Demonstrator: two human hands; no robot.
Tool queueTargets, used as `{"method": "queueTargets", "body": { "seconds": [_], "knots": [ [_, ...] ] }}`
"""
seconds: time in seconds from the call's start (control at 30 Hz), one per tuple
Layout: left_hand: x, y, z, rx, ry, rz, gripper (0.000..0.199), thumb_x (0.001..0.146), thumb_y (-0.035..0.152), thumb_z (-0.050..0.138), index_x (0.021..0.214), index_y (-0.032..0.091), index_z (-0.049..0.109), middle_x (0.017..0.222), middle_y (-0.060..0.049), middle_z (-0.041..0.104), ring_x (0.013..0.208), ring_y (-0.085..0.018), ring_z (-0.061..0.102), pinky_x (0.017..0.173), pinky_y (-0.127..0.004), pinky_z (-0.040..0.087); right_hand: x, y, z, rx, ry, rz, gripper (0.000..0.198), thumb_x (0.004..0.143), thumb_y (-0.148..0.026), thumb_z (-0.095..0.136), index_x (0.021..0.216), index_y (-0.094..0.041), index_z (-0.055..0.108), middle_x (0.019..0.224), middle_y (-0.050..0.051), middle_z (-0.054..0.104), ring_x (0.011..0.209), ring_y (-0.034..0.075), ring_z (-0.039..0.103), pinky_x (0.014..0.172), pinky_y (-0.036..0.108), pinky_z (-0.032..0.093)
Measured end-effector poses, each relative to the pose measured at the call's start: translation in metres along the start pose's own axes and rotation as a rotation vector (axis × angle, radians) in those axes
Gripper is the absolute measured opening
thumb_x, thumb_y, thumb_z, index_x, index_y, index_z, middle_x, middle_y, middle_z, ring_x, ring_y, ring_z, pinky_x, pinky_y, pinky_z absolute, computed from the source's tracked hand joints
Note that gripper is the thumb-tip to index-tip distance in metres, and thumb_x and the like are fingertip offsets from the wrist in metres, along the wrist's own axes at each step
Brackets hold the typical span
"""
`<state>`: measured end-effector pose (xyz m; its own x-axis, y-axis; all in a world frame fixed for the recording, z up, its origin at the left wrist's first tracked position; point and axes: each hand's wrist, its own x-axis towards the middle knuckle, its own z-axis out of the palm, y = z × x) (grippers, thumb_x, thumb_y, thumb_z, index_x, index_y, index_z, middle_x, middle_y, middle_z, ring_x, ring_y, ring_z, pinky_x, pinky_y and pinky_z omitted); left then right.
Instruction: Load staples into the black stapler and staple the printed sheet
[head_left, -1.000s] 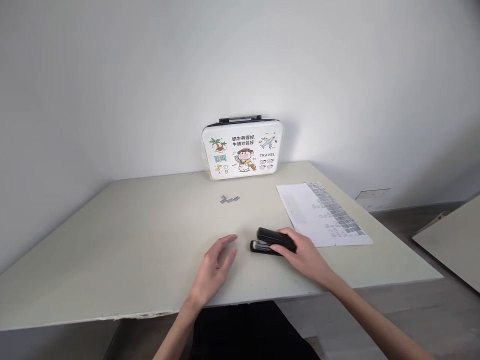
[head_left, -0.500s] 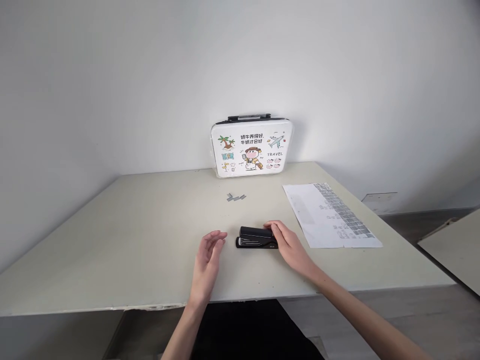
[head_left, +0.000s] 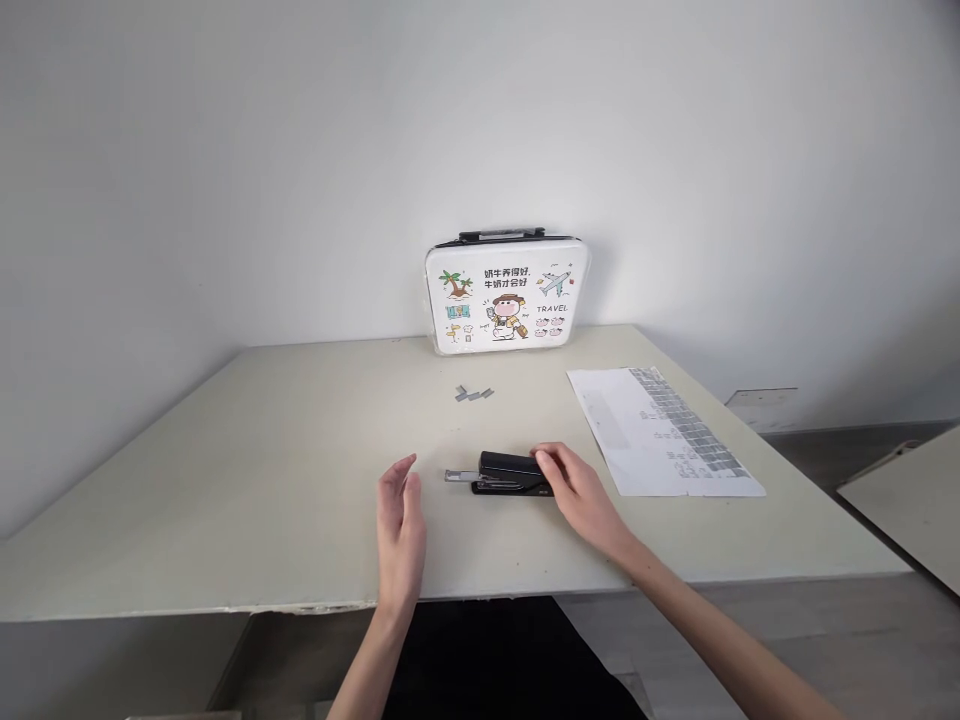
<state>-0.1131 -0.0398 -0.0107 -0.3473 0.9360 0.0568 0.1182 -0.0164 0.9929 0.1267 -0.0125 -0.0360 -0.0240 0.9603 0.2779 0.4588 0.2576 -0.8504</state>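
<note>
A black stapler [head_left: 511,473] lies on the table, its front end pointing left. My right hand [head_left: 579,492] grips its rear end, with the thumb on top. From the stapler's front a metal staple tray [head_left: 460,476] sticks out to the left. My left hand [head_left: 401,525] is just left of that tray, not touching it, thumb and fingers apart and nothing between them. Beyond the stapler lie several short grey strips of staples [head_left: 474,393].
A white case [head_left: 506,300] with cartoon prints stands against the wall at the back of the table [head_left: 225,480]. To the right lies a sheet of paper [head_left: 626,440] with a grey printed strip. Another tabletop [head_left: 915,490] shows at the far right.
The metal tray has slid out of the stapler's front to the left. My left hand has moved a little left, away from the stapler. My right hand keeps its grip.
</note>
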Motion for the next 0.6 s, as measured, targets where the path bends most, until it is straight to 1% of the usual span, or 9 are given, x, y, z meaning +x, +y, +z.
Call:
{"method": "queueTargets", "body": {
  "seconds": [0.13,0.2,0.27,0.3,0.33,0.43,0.5,0.57,0.6],
  "knots": [
    [0.003,-0.003,0.001,-0.120,-0.046,-0.014,0.032,0.101,0.049,0.057,0.124,0.028,0.063,0.144,-0.006,0.059,0.139,-0.026,0.051,0.120,-0.042,0.035,-0.004,-0.003,-0.001,-0.050,-0.098,-0.061,0.029,0.098,-0.048,0.060,0.115,-0.025,0.062,0.111,0.007,0.072,0.098,0.025,0.069,0.083,0.039,0.058],
    [0.006,-0.004,0.003,-0.221,-0.066,-0.017,0.030,0.100,0.048,0.059,0.120,0.025,0.065,0.141,-0.007,0.061,0.138,-0.025,0.054,0.120,-0.039,0.037,-0.006,-0.004,-0.001,-0.066,-0.098,-0.106,0.022,0.097,-0.042,0.062,0.113,-0.026,0.062,0.109,0.006,0.072,0.096,0.025,0.070,0.081,0.039,0.060],
    [0.009,-0.004,0.005,-0.343,-0.076,-0.056,0.029,0.100,0.045,0.061,0.118,0.022,0.066,0.139,-0.009,0.064,0.136,-0.025,0.056,0.120,-0.039,0.038,-0.009,-0.005,0.000,-0.080,-0.060,-0.219,0.014,0.098,-0.033,0.061,0.110,-0.027,0.063,0.108,0.007,0.072,0.098,0.025,0.070,0.078,0.039,0.061],
    [0.011,-0.003,0.006,-0.416,-0.084,-0.100,0.029,0.100,0.043,0.060,0.116,0.020,0.066,0.137,-0.011,0.065,0.135,-0.025,0.057,0.120,-0.039,0.039,-0.010,-0.006,0.001,-0.085,-0.025,-0.305,0.012,0.098,-0.028,0.060,0.110,-0.027,0.063,0.108,0.007,0.071,0.102,0.026,0.070,0.078,0.040,0.062],
    [0.013,-0.001,0.007,-0.494,-0.100,-0.163,0.029,0.101,0.042,0.058,0.115,0.018,0.067,0.136,-0.012,0.066,0.133,-0.025,0.059,0.120,-0.041,0.040,-0.012,-0.007,0.003,-0.088,0.015,-0.402,0.016,0.098,-0.021,0.057,0.111,-0.028,0.063,0.109,0.008,0.071,0.106,0.026,0.069,0.080,0.042,0.062],
    [0.015,0.005,0.011,-0.683,-0.209,-0.430,0.031,0.102,0.039,0.051,0.114,0.015,0.067,0.132,-0.017,0.069,0.130,-0.028,0.062,0.116,-0.046,0.045,-0.018,-0.015,0.007,-0.121,0.113,-0.665,0.034,0.096,-0.006,0.050,0.117,-0.029,0.064,0.107,0.007,0.072,0.113,0.026,0.068,0.086,0.046,0.063],
    [0.014,0.009,0.014,-0.738,-0.313,-0.582,0.033,0.100,0.038,0.050,0.114,0.014,0.068,0.133,-0.017,0.069,0.132,-0.029,0.061,0.113,-0.047,0.047,-0.023,-0.023,0.009,-0.201,0.119,-0.776,0.038,0.096,-0.002,0.052,0.118,-0.031,0.066,0.108,0.007,0.074,0.114,0.025,0.069,0.090,0.046,0.063],
    [0.012,0.012,0.015,-0.773,-0.366,-0.650,0.033,0.098,0.036,0.050,0.113,0.015,0.069,0.134,-0.015,0.069,0.134,-0.029,0.059,0.111,-0.045,0.049,-0.027,-0.029,0.009,-0.301,0.093,-0.845,0.036,0.095,-0.003,0.058,0.117,-0.031,0.068,0.110,0.006,0.075,0.114,0.025,0.069,0.090,0.044,0.063],
    [0.011,0.012,0.016,-0.790,-0.368,-0.663,0.031,0.098,0.035,0.050,0.111,0.015,0.070,0.134,-0.014,0.069,0.134,-0.028,0.059,0.109,-0.043,0.050,-0.029,-0.031,0.008,-0.342,0.082,-0.870,0.035,0.095,-0.003,0.061,0.116,-0.031,0.069,0.111,0.006,0.076,0.114,0.025,0.070,0.089,0.043,0.063]
  ]
}}
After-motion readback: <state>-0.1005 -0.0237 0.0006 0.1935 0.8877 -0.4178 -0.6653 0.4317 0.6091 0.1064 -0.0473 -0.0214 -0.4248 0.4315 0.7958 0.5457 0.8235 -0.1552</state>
